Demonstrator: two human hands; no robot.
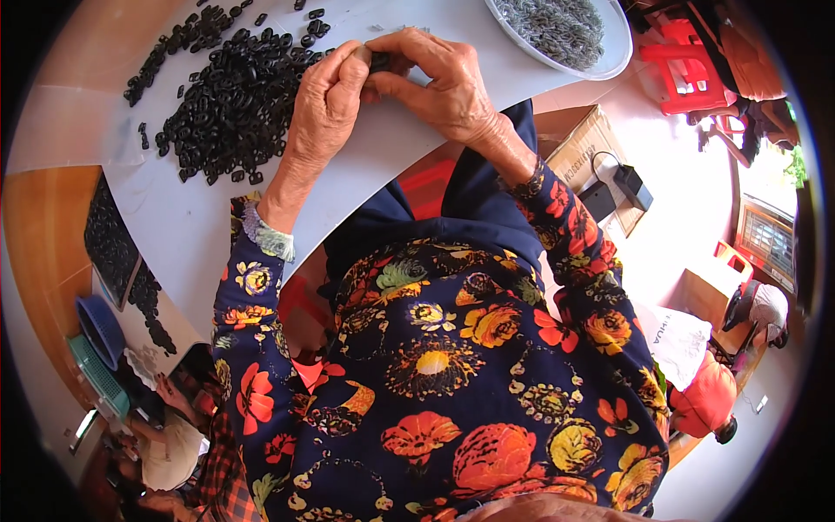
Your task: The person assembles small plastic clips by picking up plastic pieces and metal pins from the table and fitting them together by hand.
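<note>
At the table's far side my left hand [326, 104] and my right hand [448, 87] meet, fingertips together. Between them a small black piece [380, 61] is pinched, mostly hidden by the fingers, so its exact kind cannot be made out. Both hands are closed on it, just above the pale table [383, 165]. Immediately left of my left hand lies a heap of small black plastic pieces [230, 104], several with a hole through them. A few loose ones are scattered about its edges.
Beyond my right hand, a white round tray [628, 52] holds a mound of small shiny grey pieces [557, 30]. A cardboard box [587, 143] stands right of my legs. Red plastic stools [683, 78] are farther right. Other people [704, 396] sit at both lower sides; baskets [97, 374] are at left.
</note>
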